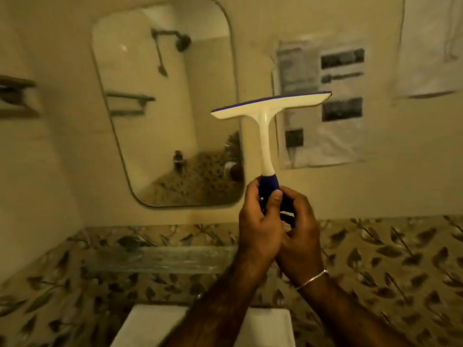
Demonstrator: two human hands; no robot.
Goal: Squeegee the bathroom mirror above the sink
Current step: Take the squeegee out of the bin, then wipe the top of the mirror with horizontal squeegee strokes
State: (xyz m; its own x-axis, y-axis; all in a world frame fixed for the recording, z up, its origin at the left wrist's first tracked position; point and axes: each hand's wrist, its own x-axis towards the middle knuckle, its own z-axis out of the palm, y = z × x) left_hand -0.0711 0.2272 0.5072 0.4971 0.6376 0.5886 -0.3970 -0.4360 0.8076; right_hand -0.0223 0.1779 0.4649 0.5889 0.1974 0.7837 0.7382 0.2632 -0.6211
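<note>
A white squeegee (pixel 266 116) with a blue blade edge and a blue grip stands upright in front of the wall, its head just right of the mirror (pixel 160 101). Both hands hold its blue grip from below. My left hand (pixel 258 221) wraps the grip with the thumb up along it. My right hand (pixel 300 229), with a thin bracelet on the wrist, curls round the grip's lower end. The rounded mirror hangs on the cream wall at centre left and reflects a shower head and a shelf. The blade does not touch the glass.
A white sink (pixel 140 326) shows at the bottom edge under my forearms. Leaf-patterned tiles (pixel 375 259) cover the lower wall. A sheet of paper with dark patches (pixel 323 103) is stuck right of the mirror. A rack (pixel 15 96) juts from the left wall.
</note>
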